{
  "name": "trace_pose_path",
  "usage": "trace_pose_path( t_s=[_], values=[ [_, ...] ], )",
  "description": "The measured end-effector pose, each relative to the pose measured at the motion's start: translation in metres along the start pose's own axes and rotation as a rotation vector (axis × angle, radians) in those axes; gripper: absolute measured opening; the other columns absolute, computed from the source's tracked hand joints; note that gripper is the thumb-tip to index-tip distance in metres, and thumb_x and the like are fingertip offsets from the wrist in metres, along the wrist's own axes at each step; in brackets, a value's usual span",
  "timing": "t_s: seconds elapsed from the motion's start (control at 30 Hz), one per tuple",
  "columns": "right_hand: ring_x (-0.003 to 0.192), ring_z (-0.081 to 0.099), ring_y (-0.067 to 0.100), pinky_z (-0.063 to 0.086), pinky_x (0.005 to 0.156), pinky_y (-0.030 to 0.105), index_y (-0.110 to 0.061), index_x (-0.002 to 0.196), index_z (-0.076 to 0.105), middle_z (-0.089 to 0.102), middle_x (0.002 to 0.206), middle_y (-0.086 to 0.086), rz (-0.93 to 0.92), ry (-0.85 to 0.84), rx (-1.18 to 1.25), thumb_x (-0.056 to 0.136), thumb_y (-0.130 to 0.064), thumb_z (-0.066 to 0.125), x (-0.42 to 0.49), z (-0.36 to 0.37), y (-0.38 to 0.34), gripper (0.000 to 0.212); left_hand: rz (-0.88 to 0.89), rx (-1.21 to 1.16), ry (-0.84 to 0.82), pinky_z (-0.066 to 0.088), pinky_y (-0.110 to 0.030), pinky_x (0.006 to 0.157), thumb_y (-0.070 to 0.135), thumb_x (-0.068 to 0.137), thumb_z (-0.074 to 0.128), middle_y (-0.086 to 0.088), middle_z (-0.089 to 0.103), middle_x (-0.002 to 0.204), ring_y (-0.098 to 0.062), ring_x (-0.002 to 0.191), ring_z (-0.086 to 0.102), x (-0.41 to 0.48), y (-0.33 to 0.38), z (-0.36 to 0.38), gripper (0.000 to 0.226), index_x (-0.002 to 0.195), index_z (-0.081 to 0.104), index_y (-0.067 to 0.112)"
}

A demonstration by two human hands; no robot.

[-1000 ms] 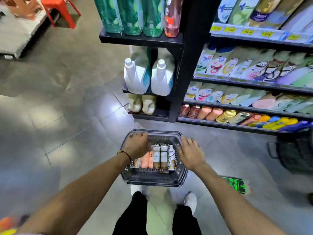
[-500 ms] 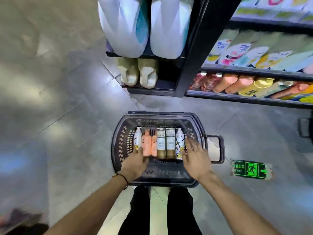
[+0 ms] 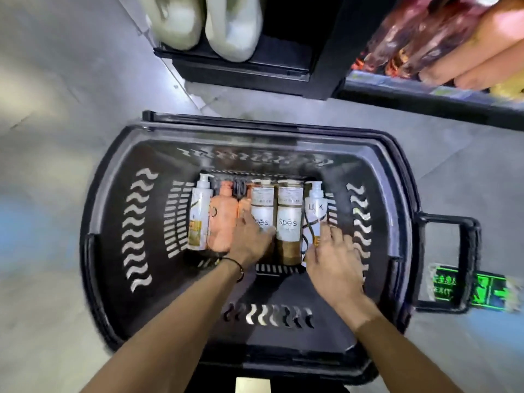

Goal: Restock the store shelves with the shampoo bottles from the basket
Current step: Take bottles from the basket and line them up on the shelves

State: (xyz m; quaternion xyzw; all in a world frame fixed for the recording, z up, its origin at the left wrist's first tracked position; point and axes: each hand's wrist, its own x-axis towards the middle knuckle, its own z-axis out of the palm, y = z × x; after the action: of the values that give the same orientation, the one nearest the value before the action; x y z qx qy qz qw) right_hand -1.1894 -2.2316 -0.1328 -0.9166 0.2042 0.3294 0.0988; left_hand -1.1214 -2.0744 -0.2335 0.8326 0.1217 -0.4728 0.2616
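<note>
A black plastic basket (image 3: pixel 255 131) sits on the floor below me. Several shampoo bottles lie side by side in it: a white pump bottle (image 3: pixel 200 214), an orange bottle (image 3: pixel 222 217), two white-and-brown Spes bottles (image 3: pixel 289 217) and a white Lux pump bottle (image 3: pixel 314 211). My left hand (image 3: pixel 249 241) is inside the basket, fingers spread over the orange bottle and the left Spes bottle (image 3: pixel 262 202). My right hand (image 3: pixel 333 259) rests its fingertips on the lower part of the Lux bottle. Neither hand is closed around a bottle.
A black shelf unit (image 3: pixel 241 72) stands just beyond the basket, with pale jugs (image 3: pixel 235 29) on its bottom level. Right of it, a low shelf (image 3: pixel 425 100) carries reddish and peach bottles. The basket handle (image 3: pixel 467 265) sticks out right, over a green exit sticker (image 3: pixel 487 290) on the floor.
My view has dropped much closer to the basket. Both hands have moved from the basket's near rim down onto the bottles inside.
</note>
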Motion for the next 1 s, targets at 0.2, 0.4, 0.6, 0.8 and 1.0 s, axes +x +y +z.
trace_pose_path(
  t_s=[0.2, 0.4, 0.6, 0.8, 1.0],
  values=[
    [0.120, 0.052, 0.030, 0.049, 0.093, 0.042, -0.008, 0.150, 0.039, 0.055, 0.136, 0.011, 0.021, 0.017, 0.106, 0.101, -0.032, 0.050, 0.005, 0.027, -0.003, 0.056, 0.085, 0.008, 0.072, 0.047, -0.047, 0.102, 0.041, 0.083, 0.072, -0.021, 0.050, 0.134, -0.039, 0.120, 0.051, 0.014, -0.004, 0.012, 0.079, 0.137, 0.035, -0.004],
    [0.136, 0.043, 0.027, 0.041, 0.112, 0.039, -0.007, 0.157, 0.024, 0.044, 0.149, 0.012, 0.020, -0.026, 0.124, 0.099, -0.043, 0.058, 0.023, 0.045, -0.024, 0.076, 0.110, -0.041, 0.090, 0.055, -0.038, 0.062, 0.059, 0.071, 0.062, -0.004, 0.061, 0.091, -0.021, 0.077, 0.063, -0.017, -0.023, -0.038, 0.067, 0.112, 0.046, 0.008],
    [0.131, 0.038, 0.034, 0.042, 0.101, 0.053, -0.003, 0.154, 0.025, 0.039, 0.145, 0.020, 0.323, 0.074, 0.322, 0.086, -0.044, 0.077, 0.046, 0.076, -0.078, 0.095, 0.094, -0.418, 0.040, 0.058, -0.027, 0.059, 0.042, 0.077, 0.070, 0.006, 0.074, 0.075, -0.007, 0.064, 0.070, -0.043, -0.053, -0.086, 0.042, 0.112, 0.053, 0.027],
    [0.115, 0.046, 0.035, 0.044, 0.094, 0.043, -0.001, 0.134, 0.044, 0.049, 0.127, 0.021, 0.395, 0.237, 0.317, 0.074, -0.042, 0.087, 0.061, 0.094, -0.083, 0.084, 0.097, -0.520, 0.006, 0.060, -0.022, 0.065, 0.028, 0.088, 0.073, 0.019, 0.074, 0.092, -0.004, 0.085, 0.074, -0.048, -0.070, -0.101, 0.044, 0.120, 0.044, 0.034],
    [0.118, 0.050, 0.036, 0.044, 0.097, 0.042, 0.002, 0.138, 0.039, 0.058, 0.130, 0.023, 0.382, 0.238, 0.306, 0.080, -0.036, 0.081, 0.065, 0.096, -0.088, 0.081, 0.120, -0.417, -0.014, 0.064, -0.042, 0.075, 0.053, 0.067, 0.073, 0.008, 0.076, 0.102, -0.010, 0.089, 0.075, -0.051, -0.069, -0.100, 0.062, 0.120, 0.043, 0.040]
  ],
)
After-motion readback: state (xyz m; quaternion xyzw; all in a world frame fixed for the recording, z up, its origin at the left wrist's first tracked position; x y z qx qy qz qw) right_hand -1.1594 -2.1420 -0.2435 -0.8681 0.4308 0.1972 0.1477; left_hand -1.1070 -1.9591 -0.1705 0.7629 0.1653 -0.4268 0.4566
